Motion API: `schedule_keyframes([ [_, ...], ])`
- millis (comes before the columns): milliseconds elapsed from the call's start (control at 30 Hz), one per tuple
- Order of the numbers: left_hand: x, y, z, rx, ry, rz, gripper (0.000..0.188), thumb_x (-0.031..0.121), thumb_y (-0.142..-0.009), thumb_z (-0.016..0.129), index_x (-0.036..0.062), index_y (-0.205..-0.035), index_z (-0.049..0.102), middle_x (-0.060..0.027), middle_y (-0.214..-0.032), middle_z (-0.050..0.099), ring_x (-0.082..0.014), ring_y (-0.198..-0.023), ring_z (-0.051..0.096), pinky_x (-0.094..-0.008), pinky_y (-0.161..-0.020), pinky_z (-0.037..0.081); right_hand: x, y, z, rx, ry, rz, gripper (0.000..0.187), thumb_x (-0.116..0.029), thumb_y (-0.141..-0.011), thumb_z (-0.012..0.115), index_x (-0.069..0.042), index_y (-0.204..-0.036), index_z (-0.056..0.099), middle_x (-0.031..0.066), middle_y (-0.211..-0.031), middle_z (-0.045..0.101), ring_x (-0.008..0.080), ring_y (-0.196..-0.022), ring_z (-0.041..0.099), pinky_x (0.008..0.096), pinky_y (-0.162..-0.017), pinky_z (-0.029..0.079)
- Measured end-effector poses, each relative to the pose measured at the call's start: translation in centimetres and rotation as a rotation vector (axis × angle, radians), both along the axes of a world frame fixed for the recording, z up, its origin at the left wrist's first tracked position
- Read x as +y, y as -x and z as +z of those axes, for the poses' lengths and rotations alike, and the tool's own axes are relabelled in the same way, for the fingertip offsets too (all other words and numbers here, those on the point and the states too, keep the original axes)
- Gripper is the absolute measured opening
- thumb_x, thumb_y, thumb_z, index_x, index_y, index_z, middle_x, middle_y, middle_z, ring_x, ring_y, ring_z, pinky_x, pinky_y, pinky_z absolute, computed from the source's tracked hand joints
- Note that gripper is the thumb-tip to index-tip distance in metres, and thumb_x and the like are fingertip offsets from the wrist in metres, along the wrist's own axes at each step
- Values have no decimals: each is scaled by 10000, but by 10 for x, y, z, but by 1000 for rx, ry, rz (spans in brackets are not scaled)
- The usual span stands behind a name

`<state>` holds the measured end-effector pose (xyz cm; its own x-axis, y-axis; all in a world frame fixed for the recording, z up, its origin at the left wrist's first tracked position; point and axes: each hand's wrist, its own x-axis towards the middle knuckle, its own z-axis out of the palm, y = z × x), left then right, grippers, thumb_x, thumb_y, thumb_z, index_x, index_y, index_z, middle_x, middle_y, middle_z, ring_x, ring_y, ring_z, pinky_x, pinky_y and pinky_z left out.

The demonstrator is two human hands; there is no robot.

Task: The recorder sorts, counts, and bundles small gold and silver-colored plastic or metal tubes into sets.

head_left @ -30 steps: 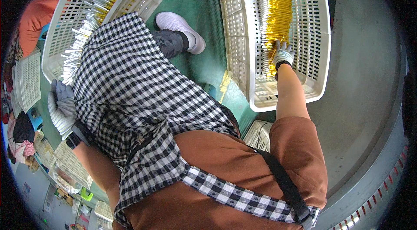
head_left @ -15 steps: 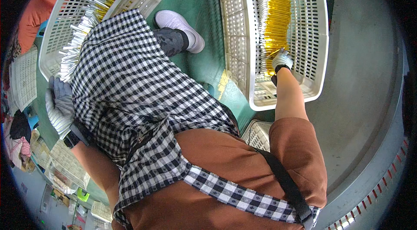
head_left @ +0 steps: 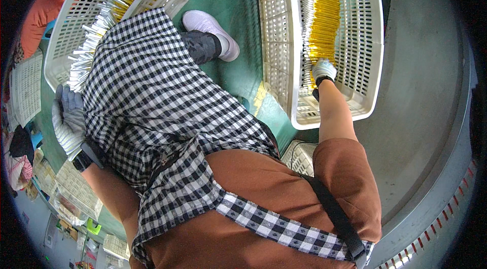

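Touching glossy rods [head_left: 324, 23], knit-gloved right hand [head_left: 324, 70]

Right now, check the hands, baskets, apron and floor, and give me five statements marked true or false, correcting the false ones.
1. The left hand and the right hand both wear gloves. True.
2. The right hand is at the slender gold-and-white pieces in the right basket. True.
3. The left hand grips a bundle of pieces. False: it is open beside the checked apron, with no piece seen in it.
4. The left basket is empty. False: the left basket holds silver-and-gold pieces.
5. A pale lilac shoe is on the green floor. True.
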<state>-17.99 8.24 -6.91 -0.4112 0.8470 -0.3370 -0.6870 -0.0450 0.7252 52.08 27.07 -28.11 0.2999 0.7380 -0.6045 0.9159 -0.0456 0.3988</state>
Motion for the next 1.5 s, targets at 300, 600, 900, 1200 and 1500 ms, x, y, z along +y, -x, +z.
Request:
schedule_keyframes([
  [300,-8,-5,17,116,34,71,445,193,-965,461,-39,-1336,376,-194,-1296,490,-256,-1194,495,-439,-1042,391,-6,67,-42,629,-108,-257,318,-242,-893,446,-67,-1127,572,181,-1073,619,315,-1036,581,409,-848,485],
  [600,-6,-6,12,83,61,49,431,192,-946,511,-25,-1310,428,-152,-1240,544,-232,-1141,535,-422,-1028,408,-2,34,-90,538,-183,-688,360,-311,-857,499,-67,-1078,645,172,-1140,621,306,-1038,612,397,-859,492],
  [900,17,-17,-6,97,85,60,465,227,-941,525,-26,-1315,419,-146,-1200,556,-228,-1099,553,-415,-1009,422,19,-5,-111,715,-330,-774,313,-237,-856,456,-65,-1049,633,191,-1059,643,334,-1006,604,381,-837,472],
  [1200,0,-44,26,344,265,206,568,326,-934,522,-16,-1360,368,-171,-1390,392,-269,-1295,368,-403,-1101,276,-12,89,-32,1111,-320,-1313,408,-420,-934,448,-97,-1130,604,93,-1032,635,234,-889,571,350,-787,465],
  [1500,48,-84,8,211,-41,91,447,326,-880,616,17,-1189,521,-97,-964,621,-210,-848,609,-388,-786,503,61,-71,34,1089,-1031,-776,314,-142,-851,588,-12,-1136,561,118,-946,615,243,-808,586,362,-748,491],
])
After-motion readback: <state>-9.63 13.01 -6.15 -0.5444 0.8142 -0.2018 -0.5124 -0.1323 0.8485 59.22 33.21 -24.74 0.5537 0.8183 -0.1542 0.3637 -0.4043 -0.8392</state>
